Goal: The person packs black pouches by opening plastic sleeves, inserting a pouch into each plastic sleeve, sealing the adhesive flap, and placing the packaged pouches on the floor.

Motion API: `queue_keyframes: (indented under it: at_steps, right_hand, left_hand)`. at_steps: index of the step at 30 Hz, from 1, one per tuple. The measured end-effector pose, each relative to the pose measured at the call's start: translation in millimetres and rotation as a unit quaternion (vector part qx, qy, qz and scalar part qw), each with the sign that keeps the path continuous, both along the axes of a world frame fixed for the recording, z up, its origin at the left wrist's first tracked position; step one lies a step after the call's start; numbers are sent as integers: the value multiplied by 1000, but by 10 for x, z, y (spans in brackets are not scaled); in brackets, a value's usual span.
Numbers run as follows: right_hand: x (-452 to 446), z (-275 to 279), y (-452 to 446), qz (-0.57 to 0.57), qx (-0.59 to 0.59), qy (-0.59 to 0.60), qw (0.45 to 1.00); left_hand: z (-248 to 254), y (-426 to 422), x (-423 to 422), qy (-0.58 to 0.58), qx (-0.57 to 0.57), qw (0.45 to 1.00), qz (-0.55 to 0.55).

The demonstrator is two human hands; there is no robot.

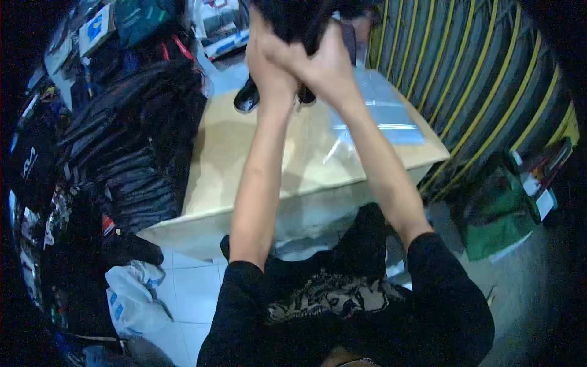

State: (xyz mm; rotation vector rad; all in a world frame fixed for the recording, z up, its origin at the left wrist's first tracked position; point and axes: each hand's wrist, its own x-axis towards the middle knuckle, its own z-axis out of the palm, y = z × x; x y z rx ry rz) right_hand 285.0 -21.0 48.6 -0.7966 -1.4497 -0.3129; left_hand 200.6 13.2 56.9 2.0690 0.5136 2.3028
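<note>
Both my hands are raised together at the top of the view, over the far part of the cardboard-coloured table top. My left hand and my right hand close round a dark, soft-looking black cloth, and their fingers meet in front of it. Motion blurs the fingers, and the cloth's upper part runs out of view. Below the hands, shiny black rounded pieces show near the table surface; I cannot tell what they belong to. Clear plastic bags lie flat to the right of my right hand.
A heap of folded black garments stands left of the table. Stacked dark bundles with yellow edges rise at the right. A green bag sits on the floor at right, and a white plastic bag at lower left.
</note>
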Motion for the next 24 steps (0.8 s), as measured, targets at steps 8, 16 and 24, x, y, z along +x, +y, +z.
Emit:
queue_keyframes:
  at_steps: [8,16,24]
  right_hand:
    - [638,490,-359,103,-12,60,993]
    - [1950,488,-1600,-78,-239,119,961]
    - [1693,-205,-2464,-143,-384,149,900]
  left_hand:
    - [-7,-73,52,108,-108,820,-552]
    - [-1605,-300,-191,485,-79,871,18]
    - [-2036,101,-24,429,-5,902,-37]
